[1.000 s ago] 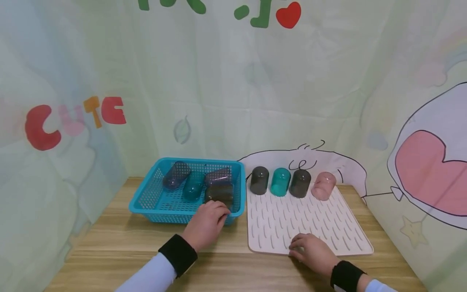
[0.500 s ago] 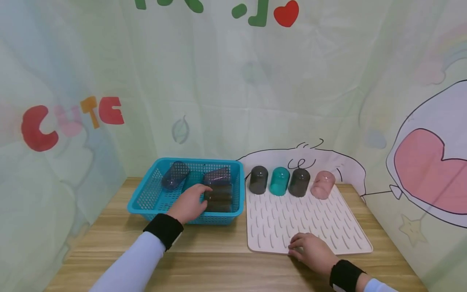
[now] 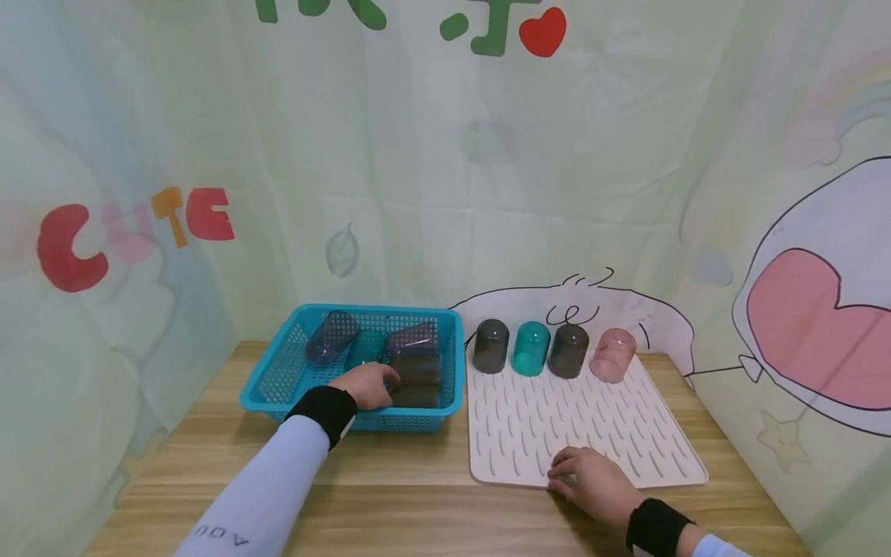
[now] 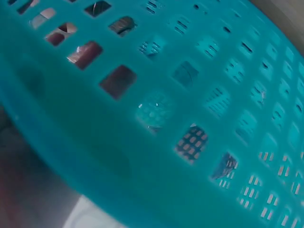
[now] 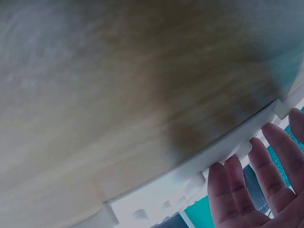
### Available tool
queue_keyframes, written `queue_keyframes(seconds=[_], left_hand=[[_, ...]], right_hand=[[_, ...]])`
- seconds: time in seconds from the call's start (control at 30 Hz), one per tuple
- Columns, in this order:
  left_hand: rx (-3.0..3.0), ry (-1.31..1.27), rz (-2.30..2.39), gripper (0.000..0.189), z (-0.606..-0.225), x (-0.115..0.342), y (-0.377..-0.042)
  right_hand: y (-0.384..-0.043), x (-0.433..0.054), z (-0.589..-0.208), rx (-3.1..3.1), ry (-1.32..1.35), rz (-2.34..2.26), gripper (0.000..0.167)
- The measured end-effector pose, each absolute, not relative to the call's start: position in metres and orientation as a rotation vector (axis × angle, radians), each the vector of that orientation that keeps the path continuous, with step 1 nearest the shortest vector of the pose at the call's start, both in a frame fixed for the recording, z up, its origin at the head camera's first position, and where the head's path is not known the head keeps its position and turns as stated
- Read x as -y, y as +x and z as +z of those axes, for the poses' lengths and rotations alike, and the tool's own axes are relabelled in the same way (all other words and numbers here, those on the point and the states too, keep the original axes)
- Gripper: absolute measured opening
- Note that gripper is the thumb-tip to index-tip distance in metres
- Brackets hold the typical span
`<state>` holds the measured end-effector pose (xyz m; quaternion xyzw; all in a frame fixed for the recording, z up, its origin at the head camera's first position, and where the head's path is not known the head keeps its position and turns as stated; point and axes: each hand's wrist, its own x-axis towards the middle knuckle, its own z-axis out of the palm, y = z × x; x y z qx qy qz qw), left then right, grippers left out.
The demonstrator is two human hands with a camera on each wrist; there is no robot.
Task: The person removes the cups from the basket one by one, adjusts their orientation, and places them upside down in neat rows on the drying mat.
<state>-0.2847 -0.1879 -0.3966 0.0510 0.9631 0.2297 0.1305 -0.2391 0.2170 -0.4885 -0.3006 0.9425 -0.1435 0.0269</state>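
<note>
In the head view my left hand [image 3: 365,385] reaches over the front rim of a blue plastic basket [image 3: 291,407]. Its fingers curl at the left end of a dark brown see-through cup [image 3: 420,381] lying on its side; the thumb's contact is partly hidden. Beside that cup lie a teal cup [image 3: 366,346], a purple cup [image 3: 412,338] and a dark violet cup [image 3: 332,339]. My right hand [image 3: 595,483] rests at the front edge of a white ridged mat [image 3: 578,418]. Its relaxed fingers [image 5: 270,173] hold nothing in the right wrist view.
Along the mat's back stand a grey cup [image 3: 491,346], a teal upturned cup [image 3: 531,348], another dark cup [image 3: 568,350] and a pink cup [image 3: 613,355]. The basket's perforated wall [image 4: 142,156] fills the left wrist view. A printed curtain [image 3: 390,155] hangs behind the wooden table [image 3: 418,510].
My left hand has moved left from the basket's front right, over the rim, then down to the brown cup's left end. The right hand stays at the mat's edge.
</note>
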Motion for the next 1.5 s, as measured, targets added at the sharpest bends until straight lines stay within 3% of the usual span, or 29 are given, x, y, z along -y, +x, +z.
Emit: queue_keyframes(seconds=[0.73,1.07,1.5], left_hand=[[-2.719,0.115,0.629,0.052,-0.403,0.186,-0.293],[-2.775,0.179,0.592,0.044,-0.405,0.189,-0.291],[-2.735,0.241,0.779,0.052,-0.401,0.2,-0.29]], right_hand=[[-0.238,-0.216,-0.488,-2.946,-0.969,-0.413,0.014],[-0.24,-0.216,-0.49,-2.916,-0.979,-0.42,0.014],[-0.239,-0.219,-0.492,-2.921,-0.985,-0.43,0.012]])
